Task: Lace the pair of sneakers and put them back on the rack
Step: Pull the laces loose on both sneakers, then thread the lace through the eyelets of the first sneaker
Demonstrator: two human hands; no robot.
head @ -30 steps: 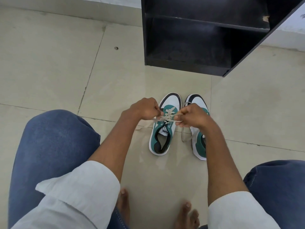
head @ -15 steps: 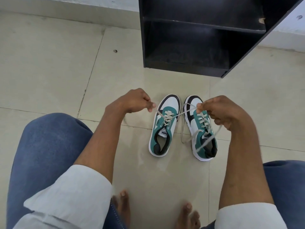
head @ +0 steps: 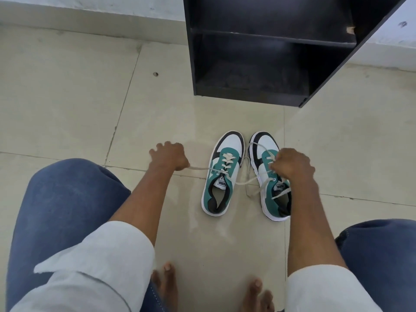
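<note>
**White sleeves, blue denim, bare feet**

Both forearms are bare below loose white sleeves (head: 108, 255) rolled near the elbow. Blue denim trousers (head: 67, 199) with pale stitching cover both knees, at 8 and 4 o'clock. Bare toes (head: 165, 278) show at 6 o'clock.

The right hand (head: 293, 166) covers the middle of the right sneaker (head: 273, 176), hiding most of its lacing and whatever the fingers pinch there. Left of that sneaker, the left hand (head: 168, 157) is curled over the end of the lace (head: 200, 168) running from the left sneaker (head: 221, 174), so the lace's tip is unseen. Beyond the sneakers, the black rack (head: 258, 52) is cut off by the top edge, and its shelves are too dark to make out. Nearer than the sneakers, the bare feet (head: 165, 287) run off the bottom edge.
</note>
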